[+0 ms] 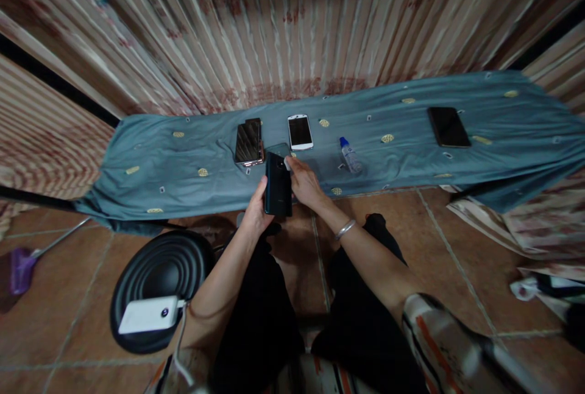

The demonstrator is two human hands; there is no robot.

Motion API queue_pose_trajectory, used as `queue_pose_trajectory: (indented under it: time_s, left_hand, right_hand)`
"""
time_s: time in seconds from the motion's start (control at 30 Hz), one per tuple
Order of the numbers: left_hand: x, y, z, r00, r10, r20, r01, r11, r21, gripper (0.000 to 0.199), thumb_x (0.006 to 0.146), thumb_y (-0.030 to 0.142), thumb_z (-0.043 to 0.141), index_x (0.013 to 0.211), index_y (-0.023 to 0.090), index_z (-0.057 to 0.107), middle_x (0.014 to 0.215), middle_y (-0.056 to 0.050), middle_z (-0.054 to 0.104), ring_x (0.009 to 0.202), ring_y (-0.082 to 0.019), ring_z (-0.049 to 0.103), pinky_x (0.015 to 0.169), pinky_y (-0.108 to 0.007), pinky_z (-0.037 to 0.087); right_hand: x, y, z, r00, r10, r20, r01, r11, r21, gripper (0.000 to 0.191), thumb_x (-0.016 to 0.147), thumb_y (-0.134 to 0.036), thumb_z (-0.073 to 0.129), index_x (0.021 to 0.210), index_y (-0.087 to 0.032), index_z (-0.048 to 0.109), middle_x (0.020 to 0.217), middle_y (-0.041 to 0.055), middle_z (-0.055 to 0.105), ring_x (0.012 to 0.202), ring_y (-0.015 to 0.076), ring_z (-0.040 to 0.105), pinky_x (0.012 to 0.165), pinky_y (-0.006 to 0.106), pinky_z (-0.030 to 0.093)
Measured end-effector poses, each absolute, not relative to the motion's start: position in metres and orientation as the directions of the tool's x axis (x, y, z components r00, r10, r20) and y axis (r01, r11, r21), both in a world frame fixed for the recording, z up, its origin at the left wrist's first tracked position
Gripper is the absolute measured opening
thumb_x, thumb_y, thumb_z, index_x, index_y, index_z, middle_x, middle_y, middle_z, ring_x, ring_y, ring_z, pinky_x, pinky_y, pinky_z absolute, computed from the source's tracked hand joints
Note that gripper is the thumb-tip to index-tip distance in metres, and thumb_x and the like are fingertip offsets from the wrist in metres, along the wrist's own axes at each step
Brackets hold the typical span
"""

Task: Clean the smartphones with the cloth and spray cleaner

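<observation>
My left hand (pixel 257 212) is wrapped round the lower left side of a dark smartphone (pixel 278 190), whose back with its camera patch faces up. At the phone's upper right edge is my right hand (pixel 302 179), fingers closed on a small white piece (pixel 287 163) that looks like a wipe or cloth. Just beyond the phone lies a clear, flat case-like thing (pixel 280 149), partly covered by it. To the left are stacked phones (pixel 249 142), and a white-framed phone (pixel 300 131) lies behind my right hand. A clear bottle with a blue cap (pixel 351 156) rests to the right.
A teal patterned cloth (pixel 183 149) covers the long low table. Farther right on it lies a black tablet-like device (pixel 448 126). A white power bank (pixel 148 315) with a cable sits on a black round stool (pixel 123 278). Pleated curtains (pixel 292 28) hang behind.
</observation>
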State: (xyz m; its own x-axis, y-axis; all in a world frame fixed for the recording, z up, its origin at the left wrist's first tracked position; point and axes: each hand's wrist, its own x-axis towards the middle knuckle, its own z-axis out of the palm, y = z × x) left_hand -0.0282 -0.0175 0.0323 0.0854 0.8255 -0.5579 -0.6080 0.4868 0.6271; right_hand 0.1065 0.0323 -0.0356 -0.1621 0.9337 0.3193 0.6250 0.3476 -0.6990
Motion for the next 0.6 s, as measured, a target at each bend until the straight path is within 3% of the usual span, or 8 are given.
queue_pose_trajectory:
  time_s: [0.23, 0.6]
  left_hand:
    - [-0.027, -0.017, 0.037, 0.08, 0.826, -0.558, -0.637, 0.473, 0.609, 0.039, 0.101, 0.035, 0.042, 0.093, 0.011, 0.071, 0.078, -0.009, 0.078, 0.09, -0.022, 0.076, 0.095, -0.036, 0.057]
    - [-0.032, -0.015, 0.031, 0.096, 0.832, -0.547, -0.649, 0.469, 0.6, 0.036, 0.098, 0.04, 0.049, 0.099, 0.012, 0.072, 0.08, -0.008, 0.078, 0.091, -0.023, 0.075, 0.094, -0.036, 0.057]
  right_hand:
    - [0.104, 0.02, -0.026, -0.179, 0.92, 0.348, 0.693, 0.368, -0.619, 0.051, 0.09, -0.004, 0.038, 0.137, -0.011, 0.054, 0.136, 0.0166, 0.062, 0.121, 0.0277, 0.059, 0.109, 0.048, 0.046]
    - [0.104, 0.006, -0.016, -0.267, 0.893, 0.363, 0.749, 0.429, -0.505, 0.048, 0.088, -0.002, 0.046, 0.134, -0.007, 0.057, 0.134, 0.0201, 0.061, 0.123, 0.029, 0.055, 0.109, 0.047, 0.044]
